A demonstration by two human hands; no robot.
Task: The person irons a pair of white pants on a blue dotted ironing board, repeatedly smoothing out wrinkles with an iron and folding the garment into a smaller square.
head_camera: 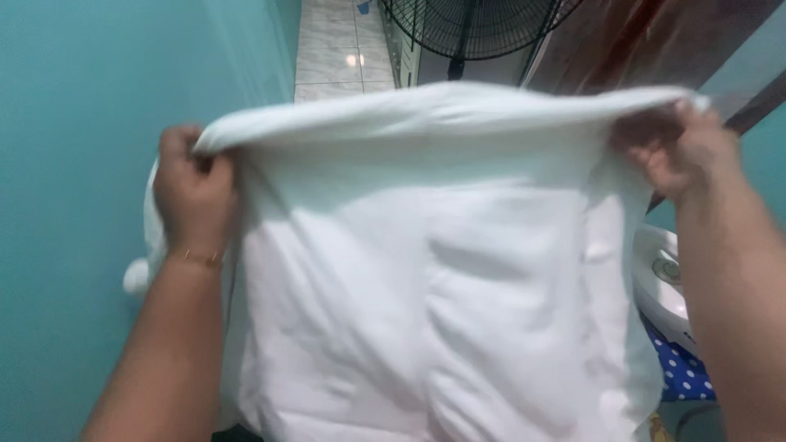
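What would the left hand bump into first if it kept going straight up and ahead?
Probably nothing soon: the left hand, gripping the white pillowcase, points toward the tiled floor beside the teal wall. Depth is hard to judge.

You have no package, sign or screen before you. The one thing close to a label is a small round dial plate point(665, 268), grey-green with a pale ring, set on the white fan base point(659, 295) at the right edge, just beside your right forearm. Its markings are too blurred to make out. Nothing else in view carries a label or tag that you can tell.
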